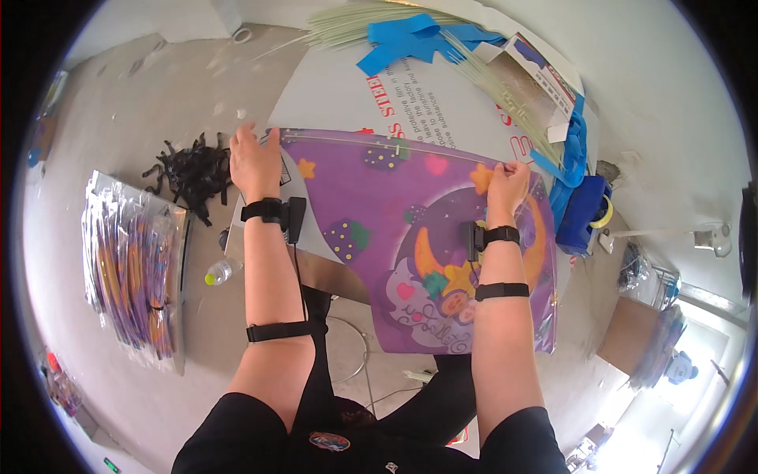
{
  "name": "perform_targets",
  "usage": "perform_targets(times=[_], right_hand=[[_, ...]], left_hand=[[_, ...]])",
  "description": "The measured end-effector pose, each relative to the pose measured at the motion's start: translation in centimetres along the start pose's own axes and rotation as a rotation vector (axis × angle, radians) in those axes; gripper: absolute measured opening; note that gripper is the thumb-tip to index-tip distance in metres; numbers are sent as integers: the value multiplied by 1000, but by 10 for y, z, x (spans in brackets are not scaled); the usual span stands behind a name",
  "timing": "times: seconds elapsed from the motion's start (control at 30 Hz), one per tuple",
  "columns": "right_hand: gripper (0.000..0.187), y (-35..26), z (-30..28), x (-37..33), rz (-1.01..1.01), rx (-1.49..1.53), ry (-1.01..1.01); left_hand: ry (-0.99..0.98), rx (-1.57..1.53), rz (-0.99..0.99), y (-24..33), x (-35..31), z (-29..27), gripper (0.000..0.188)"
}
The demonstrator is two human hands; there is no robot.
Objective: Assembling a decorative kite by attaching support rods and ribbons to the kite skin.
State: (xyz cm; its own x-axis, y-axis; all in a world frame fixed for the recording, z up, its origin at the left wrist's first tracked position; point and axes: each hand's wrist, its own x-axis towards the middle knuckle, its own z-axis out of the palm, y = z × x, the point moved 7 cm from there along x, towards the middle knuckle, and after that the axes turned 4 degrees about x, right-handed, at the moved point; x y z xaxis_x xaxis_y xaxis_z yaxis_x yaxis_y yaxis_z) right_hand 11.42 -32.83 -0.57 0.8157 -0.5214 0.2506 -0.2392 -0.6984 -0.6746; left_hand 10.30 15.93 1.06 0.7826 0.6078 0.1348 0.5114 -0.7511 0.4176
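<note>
Between both hands' fingers (517, 168), purple kite (395, 213)

Black strips (189, 172), blue tape (410, 39), perhaps bottle (219, 273).

Black short sleeves; black straps on wrists, forearms.

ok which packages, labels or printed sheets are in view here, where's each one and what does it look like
Purple kite sheet: on the table, both hands at its top edge; triangular, with moon, stars and hearts.
Stack of clear-wrapped packs: on the floor at left; flat, purple and orange inside.
White board: under the kite sheet; red and grey print.
Opened carton: far right of the table; white with red and blue.
Small label: by the left hand; white, black marks.
</note>
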Motion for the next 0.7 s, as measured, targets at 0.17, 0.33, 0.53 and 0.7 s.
perform_targets(times=[0.17,0.33,0.53,0.7], right_hand=[[15,26,-11,5,432,743,-151],[15,31,-107,-4,277,660,-50],[17,98,-254,-2,216,73,412],[25,124,-265,18,278,-68,89]], left_hand=[[2,-41,68,-6,3,15,35],[200,-70,330,18,-2,-4,25],[-163,-266,692,80,-49,18,34],[-358,29,878,115,-98,35,45]])
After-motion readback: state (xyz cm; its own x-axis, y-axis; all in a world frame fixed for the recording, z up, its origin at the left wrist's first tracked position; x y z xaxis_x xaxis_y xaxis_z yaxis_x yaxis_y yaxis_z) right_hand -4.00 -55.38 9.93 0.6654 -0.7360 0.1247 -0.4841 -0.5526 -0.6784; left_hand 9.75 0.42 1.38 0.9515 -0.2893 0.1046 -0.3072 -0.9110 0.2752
